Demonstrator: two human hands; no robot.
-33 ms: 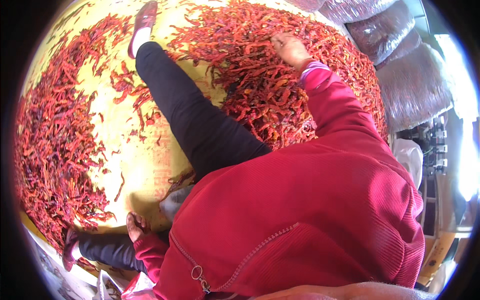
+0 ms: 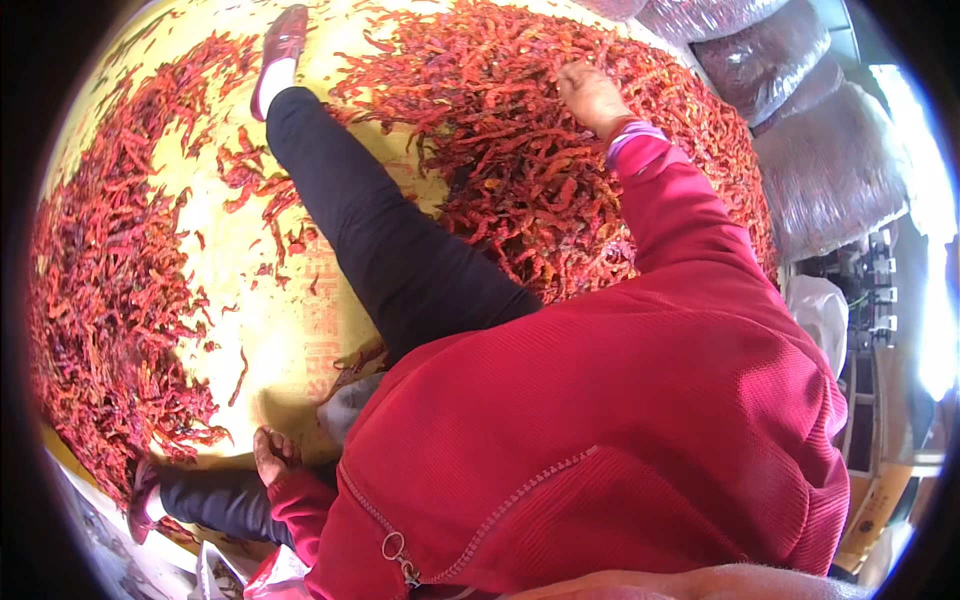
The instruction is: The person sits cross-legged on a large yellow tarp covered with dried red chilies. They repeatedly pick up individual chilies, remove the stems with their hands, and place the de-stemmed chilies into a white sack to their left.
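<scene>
My right hand point(image 2: 588, 92) is on the large heap of dried red chilies point(image 2: 520, 190) at the upper right, fingers bent down among the pods; what they hold, if anything, I cannot make out. My left hand point(image 2: 272, 450) is low at the left, beside my dark-trousered leg, fingers curled just over the yellow printed sheet point(image 2: 260, 350); anything in them is hidden. A second band of chilies point(image 2: 105, 310) curves down the left side, and loose pods lie between the two piles. My other leg stretches up across the sheet between them.
Stuffed clear plastic sacks point(image 2: 830, 170) line the upper right edge. A white bag point(image 2: 815, 320), dark fittings and a cardboard-coloured panel point(image 2: 865, 480) stand at the right. White and red bags point(image 2: 220, 570) lie at the bottom left.
My right hand has shifted slightly up and to the right over the chilies, and my raised foot has moved a little left. My left hand stays in place.
</scene>
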